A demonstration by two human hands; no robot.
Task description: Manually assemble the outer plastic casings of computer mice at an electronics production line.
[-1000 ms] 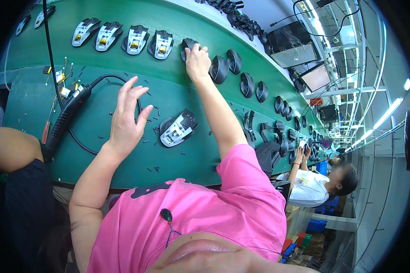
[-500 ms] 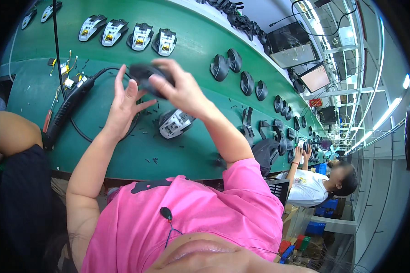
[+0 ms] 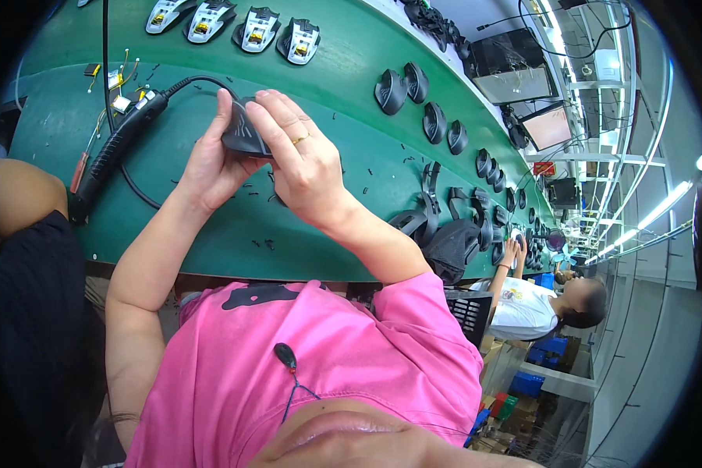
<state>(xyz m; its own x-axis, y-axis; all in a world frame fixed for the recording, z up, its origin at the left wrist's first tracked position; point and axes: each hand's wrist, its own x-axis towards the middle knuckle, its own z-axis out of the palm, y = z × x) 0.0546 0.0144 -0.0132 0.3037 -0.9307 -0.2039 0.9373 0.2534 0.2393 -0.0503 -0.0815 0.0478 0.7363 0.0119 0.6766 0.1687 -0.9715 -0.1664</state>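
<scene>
In front of me both hands hold a black computer mouse (image 3: 246,134) with thin light lines on its shell. My left hand (image 3: 208,173) grips its left side, thumb along the edge. My right hand (image 3: 306,160) lies over its right side, fingers bent across the top, a ring on one finger. The mouse's underside is hidden by the hands. Left of them lies a black corded electric screwdriver (image 3: 121,143) on the green bench mat (image 3: 164,249). Small black screws (image 3: 268,244) are scattered around.
Several open mouse halves (image 3: 256,31) with white frames line the back. Black shells (image 3: 390,92) run off to the right. Small wired batteries (image 3: 119,101) and a red-handled screwdriver (image 3: 79,171) lie left. A black bag (image 3: 451,251) and a co-worker (image 3: 526,308) are at right; another person's knee (image 3: 19,191) is left.
The right hand has brought the black shell down into the left hand, and both now clasp it. The white-framed mouse half below them no longer shows on the bench. My view has shifted.
</scene>
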